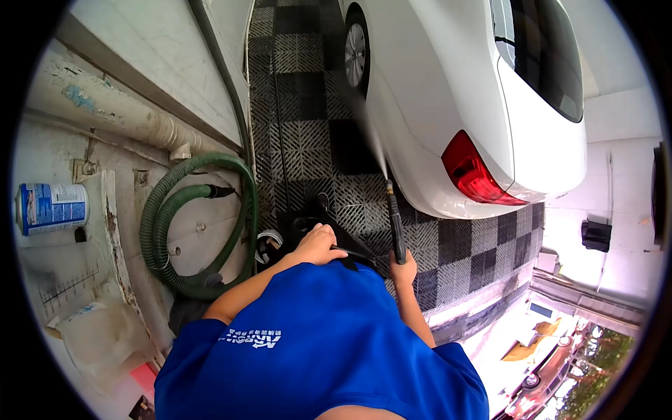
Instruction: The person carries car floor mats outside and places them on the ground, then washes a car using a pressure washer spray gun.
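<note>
My right hand [402, 267] is closed around the grip of a black pressure washer gun [397, 227]. From its brass-coloured nozzle tip a white fan of water spray [373, 136] runs forward along the side of a white car [448, 91]. The car's red tail light [476, 171] and rear wheel [356, 52] face me. In front of my waist, my left hand [318, 245] is closed on a thin black hose [344, 250]. Part of that hose is hidden by my hand and blue shirt.
Black and grey grid tiles [301, 147] cover the floor, with a dark hose [280, 133] along it. A coiled green ribbed hose [155, 231] hangs at the left wall, below a pipe [112, 105]. A blue-and-white can [52, 208] stands farther left.
</note>
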Available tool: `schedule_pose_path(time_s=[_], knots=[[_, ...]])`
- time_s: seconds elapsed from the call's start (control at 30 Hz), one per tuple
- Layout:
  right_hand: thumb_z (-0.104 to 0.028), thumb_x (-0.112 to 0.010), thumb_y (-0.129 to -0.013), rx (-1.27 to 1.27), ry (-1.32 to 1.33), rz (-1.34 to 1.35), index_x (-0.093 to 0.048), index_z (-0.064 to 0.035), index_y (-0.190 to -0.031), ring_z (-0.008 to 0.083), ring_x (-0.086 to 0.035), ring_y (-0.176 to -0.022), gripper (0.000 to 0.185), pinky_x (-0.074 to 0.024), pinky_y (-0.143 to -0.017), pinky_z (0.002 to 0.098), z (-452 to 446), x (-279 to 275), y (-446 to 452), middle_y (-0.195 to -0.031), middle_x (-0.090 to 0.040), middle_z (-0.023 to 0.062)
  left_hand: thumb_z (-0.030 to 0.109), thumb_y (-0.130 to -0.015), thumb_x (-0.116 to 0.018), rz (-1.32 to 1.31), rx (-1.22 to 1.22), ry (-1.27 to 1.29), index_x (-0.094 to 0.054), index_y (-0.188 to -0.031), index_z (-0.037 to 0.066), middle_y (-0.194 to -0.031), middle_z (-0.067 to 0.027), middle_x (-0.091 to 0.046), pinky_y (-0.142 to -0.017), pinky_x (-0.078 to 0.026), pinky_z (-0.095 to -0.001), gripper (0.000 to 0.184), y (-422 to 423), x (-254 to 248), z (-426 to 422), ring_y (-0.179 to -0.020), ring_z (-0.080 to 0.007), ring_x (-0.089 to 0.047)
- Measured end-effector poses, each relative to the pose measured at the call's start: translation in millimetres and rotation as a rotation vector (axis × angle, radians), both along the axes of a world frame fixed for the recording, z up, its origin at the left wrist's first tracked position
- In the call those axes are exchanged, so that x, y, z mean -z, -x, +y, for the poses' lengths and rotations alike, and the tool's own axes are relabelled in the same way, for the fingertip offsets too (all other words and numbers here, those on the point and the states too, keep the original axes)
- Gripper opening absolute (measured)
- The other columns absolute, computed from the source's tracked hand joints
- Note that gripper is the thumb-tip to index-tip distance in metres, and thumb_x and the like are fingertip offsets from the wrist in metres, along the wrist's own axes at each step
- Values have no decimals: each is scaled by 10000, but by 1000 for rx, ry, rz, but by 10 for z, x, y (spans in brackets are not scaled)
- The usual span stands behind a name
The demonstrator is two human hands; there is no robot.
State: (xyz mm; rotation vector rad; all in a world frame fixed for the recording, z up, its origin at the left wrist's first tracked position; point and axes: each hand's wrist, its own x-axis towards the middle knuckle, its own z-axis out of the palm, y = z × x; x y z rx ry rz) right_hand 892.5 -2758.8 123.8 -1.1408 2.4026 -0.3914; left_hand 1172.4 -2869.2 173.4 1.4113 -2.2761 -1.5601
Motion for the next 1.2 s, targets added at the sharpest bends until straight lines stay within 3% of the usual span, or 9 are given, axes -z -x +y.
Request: schedule_pose_path(time_s=[0.2, 0.47, 0.6, 0.67, 0.73, 0.8, 0.97, 1.0, 1.2], knots=[[-396, -691, -744, 143, -177, -60, -650, -51, -904, 384, -649, -801, 382, -493, -724, 430, -444, -105, 104, -795, -662, 212, 467, -796, -676, -115, 48, 117, -700, -872, 37, -977, -124, -610, -871, -439, -403, 437, -39, -62, -340, -1029, -279, -519], [-155, -685, -825, 198, 614, 161, -597, -3, -845, 300, -609, -624, 178, -482, -597, 351, -38, -1516, 15, -687, -594, 155, 487, -774, -682, -25, -38, 118, -688, -810, 47, -766, -148, -660, -707, -493, -426, 441, 141, -27, -622, -783, -328, -639], [-146, -695, -810, 185, 505, 269, -579, -26, -811, 332, -582, -579, 167, -467, -570, 368, 408, -1498, 122, -639, -549, 147, 493, -770, -676, 51, 90, 57, -695, -800, 80, -730, -133, -660, -685, -495, -415, 414, 383, -115, -639, -741, -319, -645], [-213, -723, -787, 112, 206, 163, -562, -43, -812, 285, -578, -563, 236, -460, -559, 376, 594, -1322, 178, -636, -574, 155, 512, -772, -665, 66, 163, 93, -694, -798, 85, -740, -129, -663, -690, -497, -409, 429, 505, -167, -576, -750, -316, -648], [-318, -739, -724, 156, 29, 128, -566, -68, -769, 378, -607, -652, 307, -465, -607, 422, 564, -1248, 115, -655, -595, 164, 529, -782, -652, 97, 313, 119, -698, -813, 87, -759, -125, -670, -698, -499, -403, 445, 573, -95, -545, -759, -313, -652], [-331, -744, -719, 204, -125, 87, -616, -67, -786, 357, -632, -692, 301, -476, -641, 404, 519, -1257, 75, -692, -624, 165, 555, -782, -634, 62, 381, 39, -709, -834, 101, -780, -138, -673, -709, -504, -406, 463, 604, -66, -528, -786, -323, -655], [-252, -751, -738, 283, 236, 103, -641, -13, -838, 165, -568, -595, 281, -460, -586, 340, 424, -1645, 236, -653, -615, 91, 561, -794, -624, -21, 306, 33, -708, -874, 88, -794, -132, -683, -705, -507, -402, 487, 547, -112, -649, -793, -316, -662], [-223, -747, -752, 306, 414, 120, -585, -21, -777, 233, -539, -518, 260, -441, -545, 354, 291, -1838, 244, -599, -556, 130, 568, -794, -623, -25, 250, 38, -703, -865, 89, -768, -129, -676, -692, -503, -402, 490, 535, -123, -704, -762, -310, -658], [-146, -709, -788, 349, 733, 285, -544, -7, -756, 180, -492, -508, 218, -427, -519, 345, -274, -2425, 455, -584, -535, 113, 555, -804, -633, -53, 145, 54, -694, -908, 73, -767, -128, -666, -687, -501, -382, 497, 628, -260, -1065, -750, -295, -654]])
